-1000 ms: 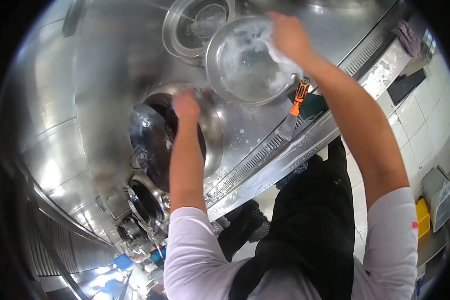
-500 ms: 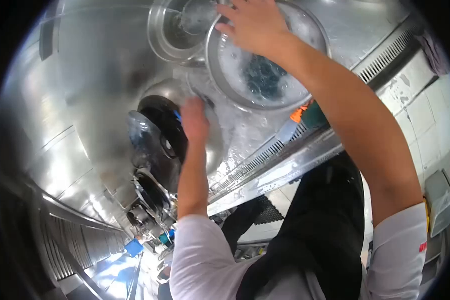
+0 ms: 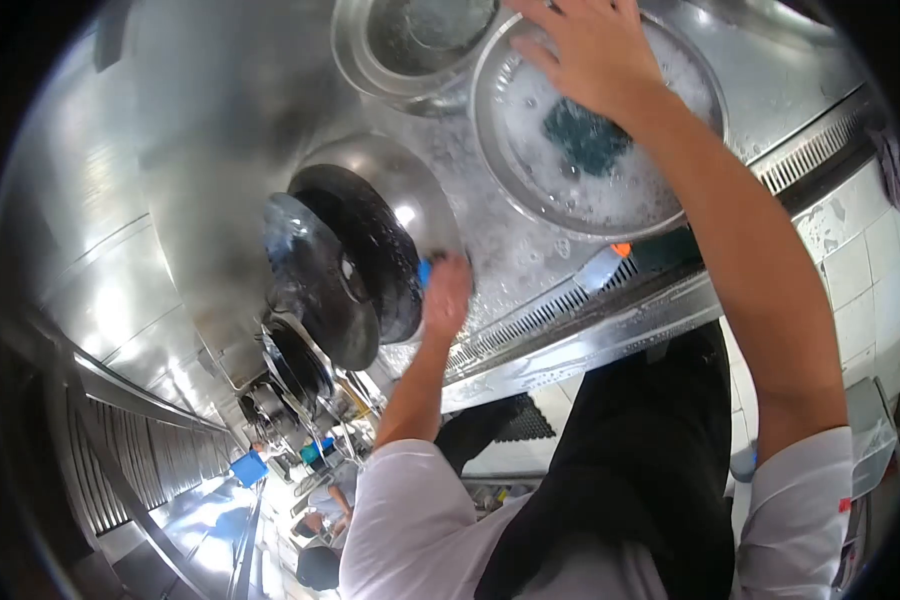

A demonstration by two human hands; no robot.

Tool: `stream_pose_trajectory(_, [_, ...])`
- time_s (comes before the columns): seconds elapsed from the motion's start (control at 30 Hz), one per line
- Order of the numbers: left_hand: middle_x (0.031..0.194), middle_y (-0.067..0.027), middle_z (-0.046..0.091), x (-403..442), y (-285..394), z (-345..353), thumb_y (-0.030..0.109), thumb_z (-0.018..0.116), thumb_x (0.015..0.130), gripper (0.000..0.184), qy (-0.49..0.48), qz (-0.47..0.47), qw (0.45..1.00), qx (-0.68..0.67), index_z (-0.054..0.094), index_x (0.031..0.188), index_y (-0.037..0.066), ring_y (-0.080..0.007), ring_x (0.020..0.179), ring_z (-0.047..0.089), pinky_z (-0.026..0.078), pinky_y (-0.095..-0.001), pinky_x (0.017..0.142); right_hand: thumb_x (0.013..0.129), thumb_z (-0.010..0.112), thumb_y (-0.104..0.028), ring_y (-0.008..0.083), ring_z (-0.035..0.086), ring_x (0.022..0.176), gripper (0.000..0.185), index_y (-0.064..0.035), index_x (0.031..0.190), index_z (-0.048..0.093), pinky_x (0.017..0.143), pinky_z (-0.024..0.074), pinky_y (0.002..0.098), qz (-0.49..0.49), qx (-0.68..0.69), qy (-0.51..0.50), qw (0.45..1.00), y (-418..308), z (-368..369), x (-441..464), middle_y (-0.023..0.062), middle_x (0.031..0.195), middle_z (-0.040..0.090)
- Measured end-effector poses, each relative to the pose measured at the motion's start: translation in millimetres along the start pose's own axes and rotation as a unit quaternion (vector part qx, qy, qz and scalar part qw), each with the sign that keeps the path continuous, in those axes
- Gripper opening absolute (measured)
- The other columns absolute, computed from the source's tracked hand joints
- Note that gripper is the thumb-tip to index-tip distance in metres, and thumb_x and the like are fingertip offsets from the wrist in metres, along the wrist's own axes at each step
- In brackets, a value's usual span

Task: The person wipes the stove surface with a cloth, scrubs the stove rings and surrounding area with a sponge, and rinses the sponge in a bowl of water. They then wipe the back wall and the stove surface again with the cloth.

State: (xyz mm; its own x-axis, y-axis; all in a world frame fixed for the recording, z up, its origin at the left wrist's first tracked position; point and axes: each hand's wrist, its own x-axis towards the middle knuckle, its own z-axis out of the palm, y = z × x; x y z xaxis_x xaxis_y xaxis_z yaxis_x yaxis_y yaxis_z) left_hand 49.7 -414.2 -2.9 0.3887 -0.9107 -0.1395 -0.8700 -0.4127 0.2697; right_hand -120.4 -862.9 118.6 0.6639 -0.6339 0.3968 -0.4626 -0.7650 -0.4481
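Clearly, the wide metal basin (image 3: 482,120) of foamy water sits on the wet worktop (image 3: 515,262), with the right hand (image 3: 605,65) open over it, fingers spread. The left hand (image 3: 447,295) is beside the tilted black pan (image 3: 382,250), a blue item (image 3: 425,273) at its fingers; whether the grip is closed on that, I cannot tell. A second dark pan (image 3: 315,262) leans alongside. Suds could make either pan slide if bumped, and a knock to the basin could slop water over the scraper (image 3: 599,270) near the slotted drain (image 3: 540,322).
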Motion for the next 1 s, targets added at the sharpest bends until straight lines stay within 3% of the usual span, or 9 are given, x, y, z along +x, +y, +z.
stream_pose_trajectory(0.07, [0.114, -0.0113, 0.059, -2.9, 58.5, -41.8, 0.018, 0.048, 0.082, 0.031, -0.295, 0.139, 0.841, 0.432, 0.064, 0.107, 0.008, -0.0282, 0.113, 0.049, 0.034, -0.0418, 0.101, 0.087, 0.055, -0.036, 0.0286, 0.04, 0.122, 0.041, -0.0133, 0.121, 0.056, 0.106, 0.0211, 0.0499, -0.027, 0.018, 0.063, 0.997, 3.3, 3.7, 4.2, 0.011, 0.125, 0.05])
stream_pose_trajectory(0.1, [0.114, -0.0113, 0.059, 11.1, 70.2, -59.0, 0.018, 0.048, 0.082, 0.031, -0.288, 0.129, 0.841, 0.44, 0.064, 0.107, 0.008, -0.0282, 0.113, 0.049, 0.034, -0.0418, 0.101, 0.085, 0.057, -0.036, 0.0285, 0.039, 0.122, 0.042, -0.0135, 0.121, 0.056, 0.106, 0.0212, 0.0506, -0.013, 0.007, 0.053, 0.998, -2.8, 4.3, 5.8, 0.011, 0.125, 0.05])
stream_pose_trajectory(0.23, [0.105, -0.0053, 0.062, 110.0, 82.6, -134.6, 0.017, 0.051, 0.079, 0.027, -0.103, 0.141, 0.975, 0.139, 0.066, 0.1, 0.011, -0.0226, 0.111, 0.05, 0.033, -0.0402, 0.099, 0.079, 0.063, -0.027, 0.0291, 0.043, 0.121, 0.043, -0.0145, 0.12, 0.056, 0.106, 0.0244, 0.0504, 0.033, -0.018, 0.048, 0.998, -18.9, 2.9, 10.5, 0.0108, 0.125, 0.052])
stream_pose_trajectory(0.27, [0.11, -0.0035, 0.063, 155.2, 112.7, -186.1, 0.015, 0.051, 0.078, 0.031, -0.147, 0.18, 0.916, 0.329, 0.066, 0.105, 0.014, -0.0216, 0.11, 0.051, 0.034, -0.0401, 0.096, 0.078, 0.061, -0.018, 0.0287, 0.047, 0.119, 0.04, -0.0149, 0.118, 0.056, 0.105, 0.0288, 0.0476, 0.05, -0.046, 0.063, 0.996, -23.9, 4.0, 15.8, 0.0088, 0.126, 0.054])
stream_pose_trajectory(0.4, [0.111, -0.007, 0.065, 254.9, 21.5, -240.2, 0.001, 0.057, 0.064, 0.047, -0.194, 0.168, 0.933, 0.253, 0.067, 0.108, 0.014, -0.0283, 0.11, 0.053, 0.04, -0.0402, 0.095, 0.081, 0.062, -0.026, 0.0219, 0.038, 0.126, 0.037, -0.0194, 0.117, 0.055, 0.109, 0.0175, 0.0487, 0.046, -0.012, 0.042, 0.998, -15.2, 6.7, 16.3, 0.0009, 0.13, 0.047])
stream_pose_trajectory(0.47, [0.11, -0.0082, 0.064, 263.6, -49.7, -216.5, -0.002, 0.056, 0.063, 0.051, -0.27, 0.206, 0.923, 0.182, 0.067, 0.109, 0.016, -0.0273, 0.111, 0.051, 0.04, -0.0406, 0.096, 0.078, 0.062, -0.015, 0.0291, 0.049, 0.117, 0.038, -0.0143, 0.116, 0.058, 0.103, 0.0316, 0.0489, 0.014, -0.022, 0.064, 0.998, -12.1, 10.0, 15.6, 0.0099, 0.12, 0.057])
stream_pose_trajectory(0.6, [0.113, -0.0071, 0.06, 247.6, -55.1, -199.9, -0.003, 0.058, 0.065, 0.048, -0.321, 0.226, 0.907, 0.152, 0.07, 0.105, 0.021, -0.0308, 0.109, 0.052, 0.042, -0.0387, 0.096, 0.081, 0.062, -0.021, 0.0243, 0.041, 0.124, 0.034, -0.0172, 0.114, 0.057, 0.108, 0.0205, 0.0486, 0.049, -0.028, -0.012, 0.998, -19.6, 5.5, 21.0, 0.003, 0.127, 0.05])
stream_pose_trajectory(0.73, [0.108, -0.0153, 0.064, 301.5, -158.4, -260.5, -0.002, 0.059, 0.061, 0.051, -0.279, -0.055, 0.933, 0.22, 0.069, 0.107, 0.019, -0.0314, 0.101, 0.059, 0.044, -0.0387, 0.094, 0.081, 0.061, -0.021, 0.0255, 0.041, 0.124, 0.033, -0.0167, 0.114, 0.056, 0.108, 0.0195, 0.0482, 0.035, -0.065, -0.016, 0.997, -25.3, 8.0, 26.7, 0.0029, 0.129, 0.048])
stream_pose_trajectory(1.0, [0.105, -0.0171, 0.063, 256.3, -97.0, -236.5, -0.002, 0.057, 0.067, 0.053, -0.361, 0.11, 0.897, 0.23, 0.064, 0.116, 0.019, -0.0352, 0.095, 0.061, 0.048, -0.0412, 0.088, 0.087, 0.05, -0.033, 0.0264, 0.041, 0.123, 0.037, -0.0146, 0.12, 0.055, 0.107, 0.0194, 0.0436, 0.02, -0.105, -0.094, 0.99, -25.2, 10.2, 32.5, 0.0041, 0.134, 0.045])
